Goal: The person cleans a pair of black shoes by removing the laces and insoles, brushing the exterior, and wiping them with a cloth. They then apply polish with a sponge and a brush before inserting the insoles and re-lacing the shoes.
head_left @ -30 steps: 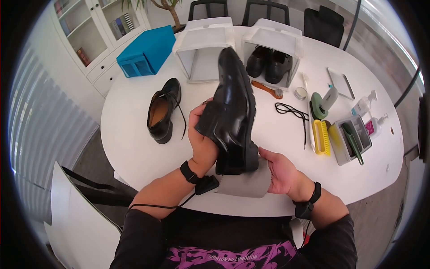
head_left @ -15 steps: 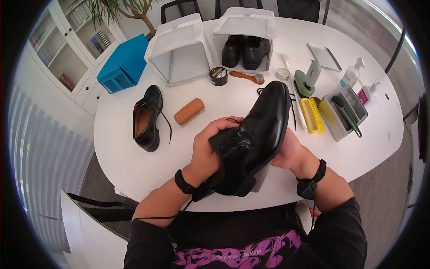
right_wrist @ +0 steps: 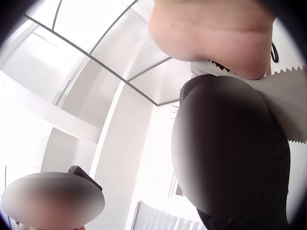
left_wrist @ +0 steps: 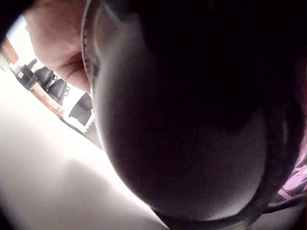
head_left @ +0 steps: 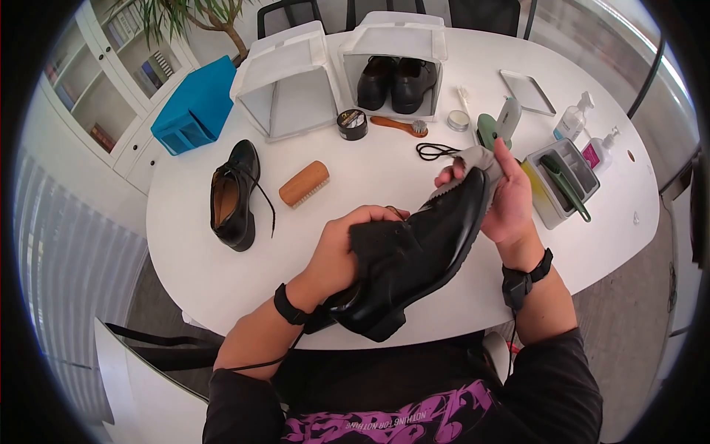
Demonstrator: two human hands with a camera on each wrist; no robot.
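A black leather shoe (head_left: 421,259) is held above the table's near edge, its toe pointing up and to the right. My left hand (head_left: 333,248) grips it around the ankle opening; in the left wrist view the shoe fills most of the picture beside that hand (left_wrist: 57,40). With my right hand (head_left: 512,207) I hold a grey cloth (head_left: 477,158) with zigzag edges at the toe, fingers bent over it. The right wrist view shows the cloth (right_wrist: 288,103) alongside the dark shoe (right_wrist: 235,148). The other black shoe (head_left: 235,196) stands on the table to the left, lace trailing.
A wooden brush (head_left: 304,184), black polish tin (head_left: 352,124) and small-handled brush (head_left: 399,126) lie beyond my hands. Behind are two white boxes, one empty-fronted (head_left: 288,96), one holding black shoes (head_left: 396,83). At right stand a grey caddy (head_left: 566,181) and pump bottles (head_left: 575,117).
The shoe has turned from nearly upright to slanting right, its heel nearer me. My right hand has moved with the cloth from beneath the shoe up to its toe. The left hand keeps its grip.
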